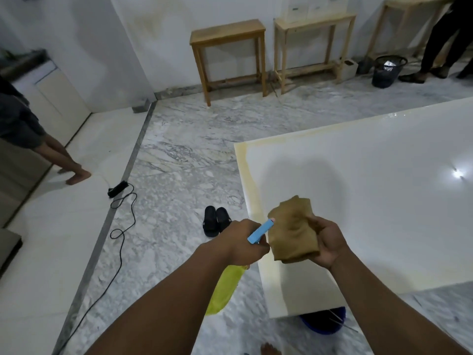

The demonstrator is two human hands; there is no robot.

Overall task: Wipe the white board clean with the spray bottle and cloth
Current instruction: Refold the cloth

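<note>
A large glossy white board (pixel 384 190) lies flat at the right, with yellowish staining along its left and far edges. My left hand (pixel 243 242) grips a spray bottle (pixel 225 288) with a yellow-green body and a blue nozzle head pointing at the cloth. My right hand (pixel 325 242) holds a crumpled brown cloth (pixel 291 229) just above the board's near-left part. The nozzle tip almost touches the cloth.
A blue tub (pixel 325 324) sits under the board's near edge. Black sandals (pixel 216 220) and a black cable with a power strip (pixel 117 188) lie on the marble floor. Wooden tables (pixel 227 34) and a black bin (pixel 387 70) stand by the far wall. People stand at left and far right.
</note>
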